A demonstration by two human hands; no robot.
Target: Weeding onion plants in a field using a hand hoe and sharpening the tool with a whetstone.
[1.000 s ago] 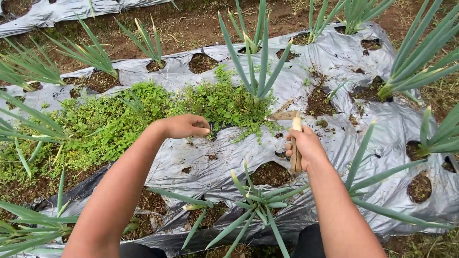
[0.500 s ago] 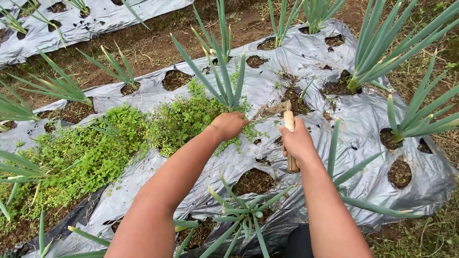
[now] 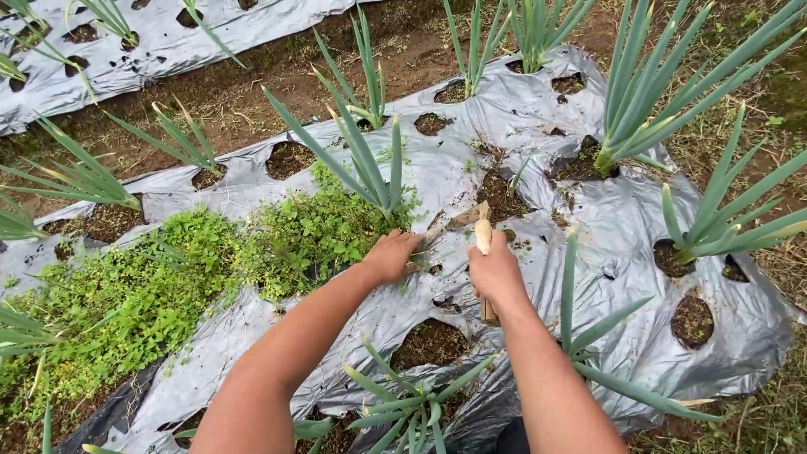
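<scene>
- Your left hand (image 3: 392,255) is curled shut on small green weeds (image 3: 319,231), right beside the tall leafy plant (image 3: 370,168).
- Your right hand (image 3: 496,273) is wrapped tight round a wooden-handled tool (image 3: 482,238), over the silver plastic sheet (image 3: 622,244).

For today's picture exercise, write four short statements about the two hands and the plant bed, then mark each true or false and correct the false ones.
1. The right hand grips a wooden-handled tool. True.
2. The left hand rests on bare soil in the path. False: it is at the edge of the weed patch, beside a long-leaved plant.
3. The bed is covered with silver plastic sheet with planting holes. True.
4. Both hands hold the tool. False: only the right does.
</scene>
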